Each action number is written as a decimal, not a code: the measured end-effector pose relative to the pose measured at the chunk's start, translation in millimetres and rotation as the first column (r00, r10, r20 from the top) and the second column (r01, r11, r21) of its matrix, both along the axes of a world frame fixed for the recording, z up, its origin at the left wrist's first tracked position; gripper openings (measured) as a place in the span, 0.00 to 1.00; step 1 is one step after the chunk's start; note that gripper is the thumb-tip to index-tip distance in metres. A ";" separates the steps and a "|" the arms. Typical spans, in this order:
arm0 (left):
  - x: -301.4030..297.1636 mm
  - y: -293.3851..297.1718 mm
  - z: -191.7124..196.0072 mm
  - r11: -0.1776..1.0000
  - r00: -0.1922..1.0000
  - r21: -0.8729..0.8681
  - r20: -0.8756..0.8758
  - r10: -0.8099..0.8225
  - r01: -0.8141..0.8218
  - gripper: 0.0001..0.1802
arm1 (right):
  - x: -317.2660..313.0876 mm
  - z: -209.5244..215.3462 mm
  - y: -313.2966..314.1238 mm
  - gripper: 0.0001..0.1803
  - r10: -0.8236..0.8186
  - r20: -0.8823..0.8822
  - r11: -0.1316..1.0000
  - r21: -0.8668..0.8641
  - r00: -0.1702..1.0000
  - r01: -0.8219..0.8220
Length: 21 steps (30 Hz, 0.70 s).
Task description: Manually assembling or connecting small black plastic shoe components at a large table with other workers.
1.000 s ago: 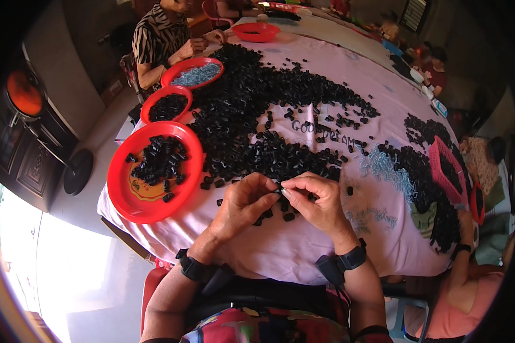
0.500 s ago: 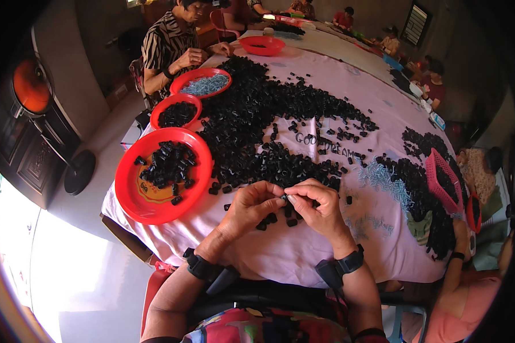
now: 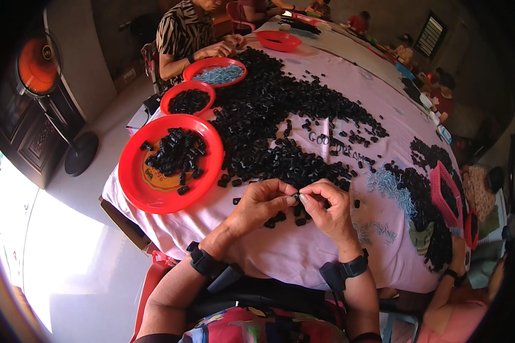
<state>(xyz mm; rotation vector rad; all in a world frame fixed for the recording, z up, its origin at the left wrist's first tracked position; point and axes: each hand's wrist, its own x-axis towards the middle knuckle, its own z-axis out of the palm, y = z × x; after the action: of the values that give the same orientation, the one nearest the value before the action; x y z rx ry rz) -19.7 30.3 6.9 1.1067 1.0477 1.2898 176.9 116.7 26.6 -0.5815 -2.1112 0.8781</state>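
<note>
My left hand [image 3: 264, 204] and my right hand [image 3: 329, 210] meet fingertip to fingertip above the near edge of the table. Between them they pinch a small black plastic piece, mostly covered by thumbs and index fingers. Just beyond my hands spreads a big heap of black plastic pieces [image 3: 292, 163], short and tube-like. A few loose ones lie under my fingers on the pink cloth. Left of my left hand stands a red plate [image 3: 133, 188] with a pile of black pieces [image 3: 180, 151]. Small light-blue pieces [image 3: 390, 188] are scattered to the right of my right hand.
Two smaller red bowls, one with black pieces [image 3: 189, 101], one with blue pieces [image 3: 218, 74], line the left edge. A pink basket [image 3: 445, 197] stands at the right. A person in a patterned shirt [image 3: 183, 34] sits far left, another person's arm [image 3: 455, 268] at right. A fan [image 3: 39, 66] stands left.
The whole view has shifted slightly, so the table and my hands appear farther right. My hands keep pinching the small piece together. The person at far left has lowered their hands toward the heap.
</note>
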 end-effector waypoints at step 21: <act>-41.5 -1.2 -0.2 0.994 0.890 -0.035 0.442 0.110 -0.105 0.11 | -53.8 -4.9 7.0 0.07 -0.083 0.392 0.927 0.368 0.916 -0.073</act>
<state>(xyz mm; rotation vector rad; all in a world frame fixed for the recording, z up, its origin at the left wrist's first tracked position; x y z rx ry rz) -61.3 29.1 6.7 0.7000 0.7743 1.5343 123.0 123.7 21.6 -0.5975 -2.5637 0.3409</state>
